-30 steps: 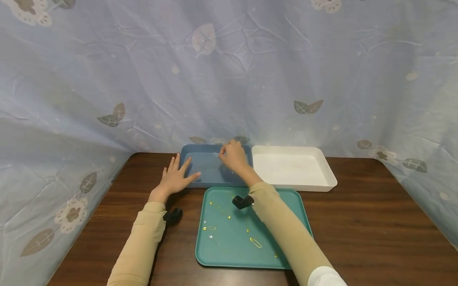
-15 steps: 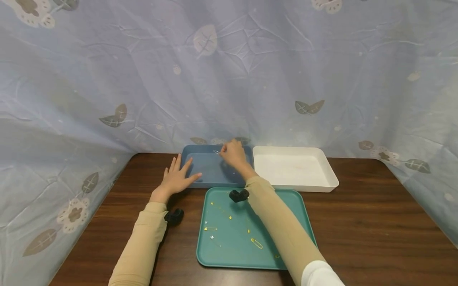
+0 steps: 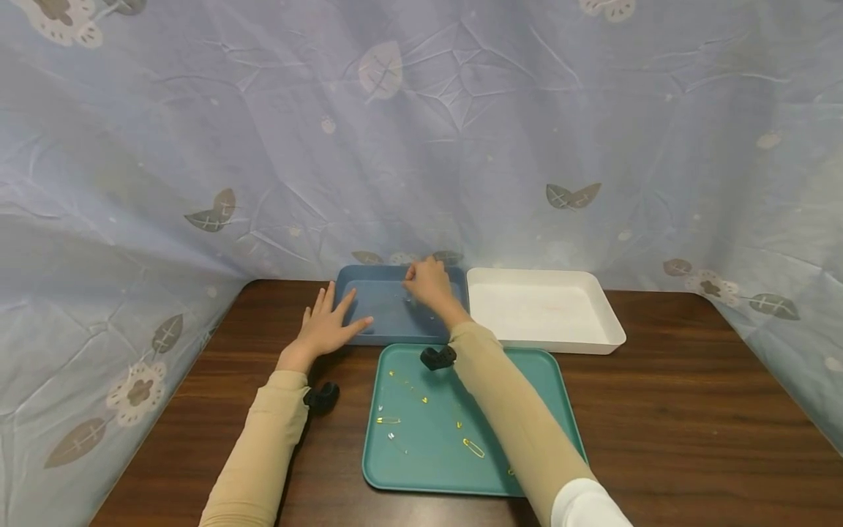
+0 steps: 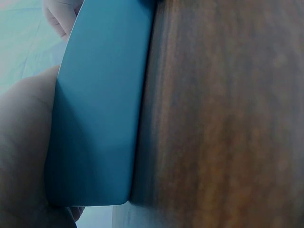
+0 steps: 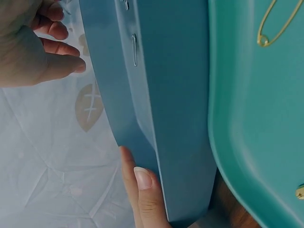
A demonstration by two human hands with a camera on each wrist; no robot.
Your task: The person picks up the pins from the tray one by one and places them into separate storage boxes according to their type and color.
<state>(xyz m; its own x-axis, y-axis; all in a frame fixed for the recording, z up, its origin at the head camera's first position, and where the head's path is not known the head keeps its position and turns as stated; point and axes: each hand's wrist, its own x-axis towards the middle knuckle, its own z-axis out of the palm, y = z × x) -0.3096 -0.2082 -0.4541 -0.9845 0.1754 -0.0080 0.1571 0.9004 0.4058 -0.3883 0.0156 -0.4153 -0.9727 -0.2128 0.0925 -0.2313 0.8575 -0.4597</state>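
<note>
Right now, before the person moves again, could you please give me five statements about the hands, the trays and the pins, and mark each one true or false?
1. The left hand touches the blue tray. True.
2. Every pin lies in the blue tray. False: gold-coloured safety pins lie on the green tray.
3. The white tray stands to the right of the blue tray. True.
4. The other hand is above the white tray. False: the right hand is above the blue tray.
5. A silver-coloured safety pin lies in the blue tray. True.
</note>
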